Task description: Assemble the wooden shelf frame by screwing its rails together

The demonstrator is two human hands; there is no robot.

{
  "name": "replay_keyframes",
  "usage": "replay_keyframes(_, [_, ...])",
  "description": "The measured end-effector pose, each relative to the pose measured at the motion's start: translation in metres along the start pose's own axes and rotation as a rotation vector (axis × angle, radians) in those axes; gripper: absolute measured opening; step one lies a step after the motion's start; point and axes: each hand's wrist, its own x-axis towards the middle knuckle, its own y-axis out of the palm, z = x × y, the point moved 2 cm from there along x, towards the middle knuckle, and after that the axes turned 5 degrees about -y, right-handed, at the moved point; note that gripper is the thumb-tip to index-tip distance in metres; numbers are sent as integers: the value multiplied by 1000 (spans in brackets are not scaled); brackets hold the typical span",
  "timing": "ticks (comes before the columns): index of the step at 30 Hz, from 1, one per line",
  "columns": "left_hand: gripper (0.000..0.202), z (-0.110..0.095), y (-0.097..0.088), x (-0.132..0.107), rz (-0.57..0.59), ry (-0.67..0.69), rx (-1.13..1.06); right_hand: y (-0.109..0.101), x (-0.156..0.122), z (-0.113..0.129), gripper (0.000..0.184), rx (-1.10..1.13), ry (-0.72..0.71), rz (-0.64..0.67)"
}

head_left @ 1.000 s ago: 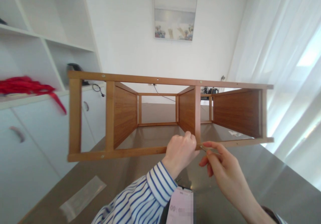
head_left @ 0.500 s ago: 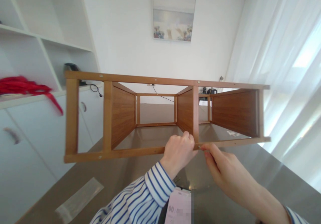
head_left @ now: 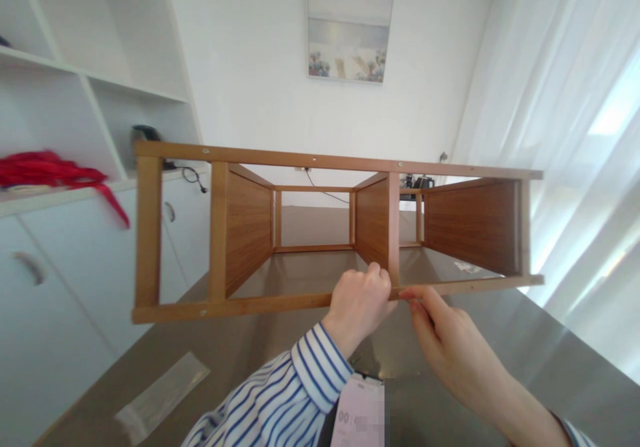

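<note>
Shelf [head_left: 373,217] lies beyond left hand [head_left: 357,307] gripping its rail [head_left: 280,305], right hand [head_left: 447,333] pinching small tool [head_left: 416,300].

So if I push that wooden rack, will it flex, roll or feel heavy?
The rack would probably stay stiff, as crosspieces and panels join its rails. It may feel light for its size, being mostly open frame. The rails' squared edges suggest sliding rather than rolling.

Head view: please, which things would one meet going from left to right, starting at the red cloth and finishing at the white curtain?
Red cloth, clear plastic bag, left hand, right hand, white curtain.
</note>
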Motion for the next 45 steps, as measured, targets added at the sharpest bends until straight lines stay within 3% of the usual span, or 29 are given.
replay_keyframes(10, [29,0,0,0,24,-16,-8,-8,4,3,23,-169,-125,138])
replay_keyframes(15, [27,0,-1,0,6,-14,-16,-8,6,6,26,-183,-101,142])
replay_keyframes(21, [33,0,1,0,0,-16,-14,-5,5,4,23,9,18,92])
replay_keyframes(29, [31,-1,0,0,-4,-9,-6,1,2,2,17,210,46,-32])
replay_keyframes(34, [31,0,-1,0,41,-13,-8,13,-2,-5,13,366,201,-90])
replay_keyframes(38, [31,0,-1,0,38,-6,-7,17,-3,-11,15,473,286,-56])
replay_keyframes(45, [31,1,1,0,24,-1,-7,-3,-1,-2,15,164,112,42])
